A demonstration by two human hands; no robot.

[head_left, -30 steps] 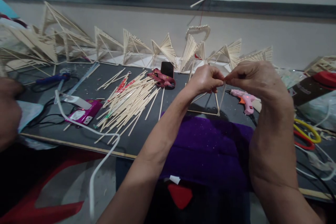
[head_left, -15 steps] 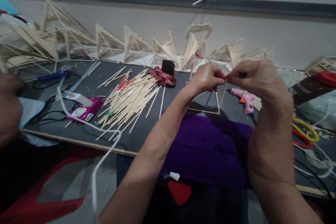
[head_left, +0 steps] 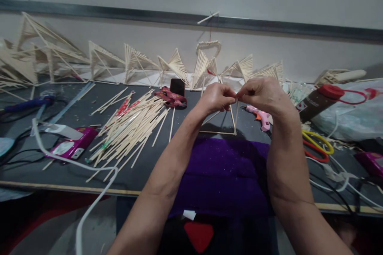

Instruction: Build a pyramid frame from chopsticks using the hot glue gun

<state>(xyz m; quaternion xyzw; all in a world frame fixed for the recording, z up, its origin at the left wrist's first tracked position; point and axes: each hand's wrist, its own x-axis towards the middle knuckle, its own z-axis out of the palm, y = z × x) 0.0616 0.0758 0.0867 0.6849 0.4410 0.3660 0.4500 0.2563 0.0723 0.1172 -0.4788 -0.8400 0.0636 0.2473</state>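
A small open frame of thin wooden sticks [head_left: 220,132] stands at the table's front part, under my hands. Its lower edge and two sides show; my hands hide much of its top. My left hand [head_left: 216,97] pinches at the frame's upper right corner, fingers closed. Against it, fingertip to fingertip, my right hand [head_left: 260,93] pinches the same corner, where an upright stick runs down to the base. Just right of the frame lies a pink glue gun [head_left: 260,117], partly behind my right wrist.
Loose sticks [head_left: 131,131] lie in a heap left of me, beside a phone [head_left: 177,86] and a magenta power box [head_left: 73,143] with a white cable. Finished twisted stick models [head_left: 173,65] line the wall. A dark bottle [head_left: 318,101] and yellow-handled scissors [head_left: 318,143] are at right.
The view has swung to the right, so everything sits farther left. Another person's arm at the left edge has gone out of view. Both my hands still pinch the frame's corner.
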